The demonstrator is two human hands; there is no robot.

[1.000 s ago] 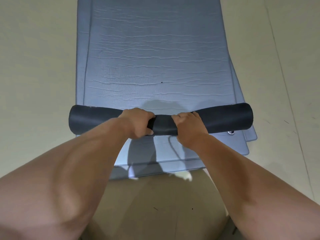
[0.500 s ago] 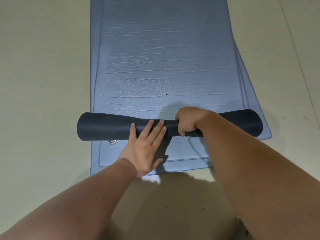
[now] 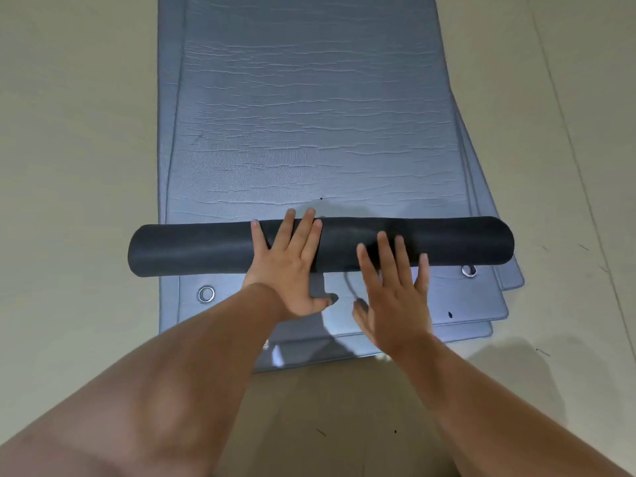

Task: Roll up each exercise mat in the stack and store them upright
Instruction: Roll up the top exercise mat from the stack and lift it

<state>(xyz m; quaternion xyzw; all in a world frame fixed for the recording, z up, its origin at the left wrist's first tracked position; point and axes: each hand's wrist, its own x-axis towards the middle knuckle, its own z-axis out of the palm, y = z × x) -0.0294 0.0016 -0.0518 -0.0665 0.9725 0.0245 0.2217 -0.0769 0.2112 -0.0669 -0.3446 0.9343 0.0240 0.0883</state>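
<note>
L hand [image 3: 289,266] is lying flat, fingers straight & spread, across the dark rolled part [image 3: 206,247] of the top exercise mat [image 3: 309,115]. R hand [image 3: 395,294], blurred, fingers also straight, is reaching onto the roll's near side. Roll is sitting crosswise on the mat stack [image 3: 481,309], near its front end, on the floor [image 3: 69,132].
</note>
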